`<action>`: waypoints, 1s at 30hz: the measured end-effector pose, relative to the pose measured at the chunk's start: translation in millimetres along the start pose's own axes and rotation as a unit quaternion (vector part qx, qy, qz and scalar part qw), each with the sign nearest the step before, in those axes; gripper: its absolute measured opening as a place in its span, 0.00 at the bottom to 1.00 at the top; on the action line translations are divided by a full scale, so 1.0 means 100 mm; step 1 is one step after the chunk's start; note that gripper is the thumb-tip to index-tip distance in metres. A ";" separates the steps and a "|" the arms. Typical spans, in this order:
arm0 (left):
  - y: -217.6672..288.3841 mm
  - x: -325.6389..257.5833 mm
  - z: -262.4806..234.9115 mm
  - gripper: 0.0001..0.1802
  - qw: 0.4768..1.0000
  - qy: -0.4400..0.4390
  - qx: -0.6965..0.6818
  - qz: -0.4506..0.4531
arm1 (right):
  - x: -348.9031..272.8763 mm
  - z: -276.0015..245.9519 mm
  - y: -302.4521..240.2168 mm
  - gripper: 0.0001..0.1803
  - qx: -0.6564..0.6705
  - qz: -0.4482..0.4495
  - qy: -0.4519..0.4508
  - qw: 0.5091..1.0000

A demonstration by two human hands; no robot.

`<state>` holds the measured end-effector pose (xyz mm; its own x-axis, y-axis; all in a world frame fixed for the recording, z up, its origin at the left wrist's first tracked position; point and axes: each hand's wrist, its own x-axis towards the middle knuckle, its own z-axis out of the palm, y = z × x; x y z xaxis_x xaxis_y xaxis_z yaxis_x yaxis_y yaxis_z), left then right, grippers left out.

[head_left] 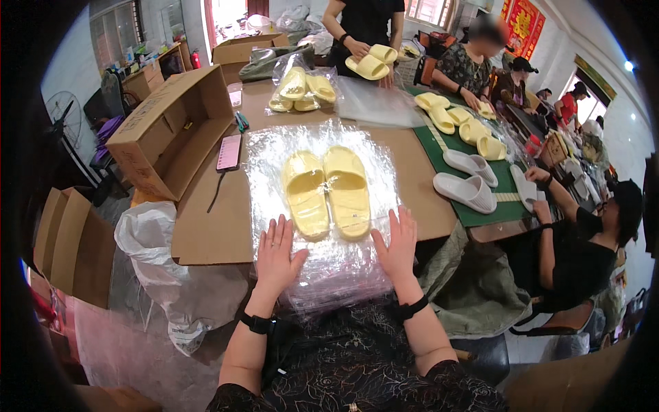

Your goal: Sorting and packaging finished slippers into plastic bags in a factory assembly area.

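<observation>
A pair of yellow slide sandals [307, 196] lies side by side inside a clear plastic bag [268, 161], toes away from me. Beneath it is a stack of similar clear bags [336, 292] reaching the table's near edge. My left hand [278, 250] rests flat on the plastic just left of the sandals' heels, fingers stretched out. To the right of the heels my right hand [398, 240] lies on the plastic in the same way, fingers extended. Neither hand grips anything.
An open cardboard box [171, 137] leans at the table's left, near a phone [229, 152] with a cable. Bagged yellow sandals [302, 89] lie farther back. On a green mat [446, 151] to the right are yellow and white sandals. Several co-workers stand or sit around, one holding yellow sandals [372, 63].
</observation>
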<state>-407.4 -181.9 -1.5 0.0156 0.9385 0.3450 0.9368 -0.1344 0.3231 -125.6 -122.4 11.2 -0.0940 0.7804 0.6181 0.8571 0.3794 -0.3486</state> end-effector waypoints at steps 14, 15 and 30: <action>-0.04 0.01 0.06 0.44 0.999 0.006 -0.044 0.002 | 1.10 0.85 -0.90 0.34 -0.002 0.058 -0.173 0.983; -0.05 0.01 0.04 0.44 0.999 0.011 -0.041 0.004 | 1.13 0.89 -0.91 0.30 -0.029 0.037 -0.163 0.986; -0.03 0.03 0.00 0.47 0.998 -0.027 -0.062 -0.004 | 1.21 1.47 -0.53 0.10 0.058 -0.007 -0.072 0.996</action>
<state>-410.3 -178.8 -2.1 0.0291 0.9549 0.2956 0.8862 -0.1614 0.4342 -257.2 24.8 0.7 -0.1848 0.8348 0.5186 0.7916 0.4392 -0.4249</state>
